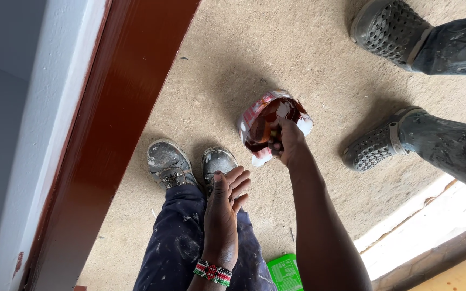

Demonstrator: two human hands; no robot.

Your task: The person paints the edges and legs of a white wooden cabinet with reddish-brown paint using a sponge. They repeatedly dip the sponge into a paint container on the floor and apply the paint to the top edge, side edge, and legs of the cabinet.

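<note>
Red-brown gloss covers the door frame (114,113) at left. Beside it, the left hand (225,207) is held flat with fingers released, touching nothing, above paint-spattered shoes (190,164). The right hand (287,141) is clenched inside a paint-smeared container (268,125) over the concrete floor (297,54). Another person's grey clogs (378,144) are seen at right.

The person wears paint-flecked dark navy trousers (176,242), scuffed grey lace-up shoes (168,161), bare forearms, and a red, green, black and white beaded wristband (213,272).

The scene is being viewed from a single head-worn camera, which is being pointed steeply down at the floor (308,59), close above the person's own legs.
</note>
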